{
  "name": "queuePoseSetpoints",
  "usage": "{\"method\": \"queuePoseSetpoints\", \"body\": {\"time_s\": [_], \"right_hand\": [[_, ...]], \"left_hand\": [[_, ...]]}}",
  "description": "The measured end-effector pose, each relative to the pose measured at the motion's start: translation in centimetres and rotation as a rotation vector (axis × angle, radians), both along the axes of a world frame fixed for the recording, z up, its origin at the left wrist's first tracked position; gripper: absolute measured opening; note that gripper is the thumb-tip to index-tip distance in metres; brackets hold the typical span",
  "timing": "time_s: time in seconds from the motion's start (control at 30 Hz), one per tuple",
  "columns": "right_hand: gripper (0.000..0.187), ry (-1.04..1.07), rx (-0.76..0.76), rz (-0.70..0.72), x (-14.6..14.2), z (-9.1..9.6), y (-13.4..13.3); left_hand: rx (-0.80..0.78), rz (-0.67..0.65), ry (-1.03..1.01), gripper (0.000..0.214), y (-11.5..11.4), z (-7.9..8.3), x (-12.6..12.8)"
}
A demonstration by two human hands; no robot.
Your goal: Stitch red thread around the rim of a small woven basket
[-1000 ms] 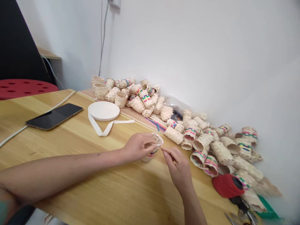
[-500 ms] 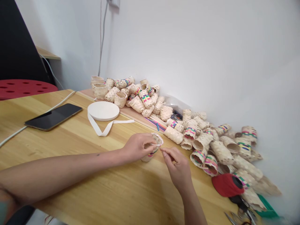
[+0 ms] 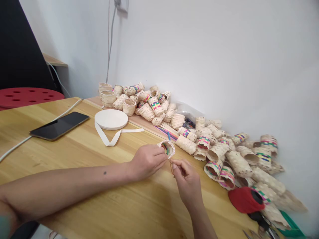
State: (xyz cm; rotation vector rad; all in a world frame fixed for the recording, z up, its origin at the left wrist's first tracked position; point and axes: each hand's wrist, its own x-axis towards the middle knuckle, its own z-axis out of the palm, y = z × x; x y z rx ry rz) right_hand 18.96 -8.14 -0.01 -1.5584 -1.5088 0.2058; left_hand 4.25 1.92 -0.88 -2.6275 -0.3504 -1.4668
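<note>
My left hand (image 3: pixel 147 161) is closed around a small woven basket (image 3: pixel 166 147) with a coloured band and a white-trimmed rim, tilted so its mouth faces right and up. My right hand (image 3: pixel 186 181) sits just below and right of the basket, fingers pinched on something thin near the rim that I cannot make out. Both hands rest over the wooden table (image 3: pixel 99 186).
A long heap of similar woven baskets (image 3: pixel 214 146) lies along the white wall. A roll of white tape (image 3: pixel 111 119) with a loose tail and a dark phone (image 3: pixel 59 125) on a white cable lie to the left. A red spool (image 3: pixel 245 199) and scissors sit at right.
The left hand has tipped the basket so its mouth now faces more to the right. The right hand has dropped slightly below the rim.
</note>
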Motion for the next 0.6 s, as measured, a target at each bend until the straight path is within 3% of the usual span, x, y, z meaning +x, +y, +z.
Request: {"method": "queuePoseSetpoints", "body": {"time_s": [0.17,0.37,0.6], "right_hand": [[0.023,0.153,-0.058,-0.003,0.1,-0.4,0.2],[0.021,0.252,-0.115,0.06,0.7,-0.5,0.5],[0.021,0.313,-0.075,0.039,0.8,-1.4,0.7]], "left_hand": [[-0.007,-0.041,0.004,0.024,-0.3,0.0,0.2],[0.126,-0.032,0.022,0.019,0.7,-0.3,0.2],[0.138,-0.013,0.111,0.021,0.7,-0.7,0.2]]}}
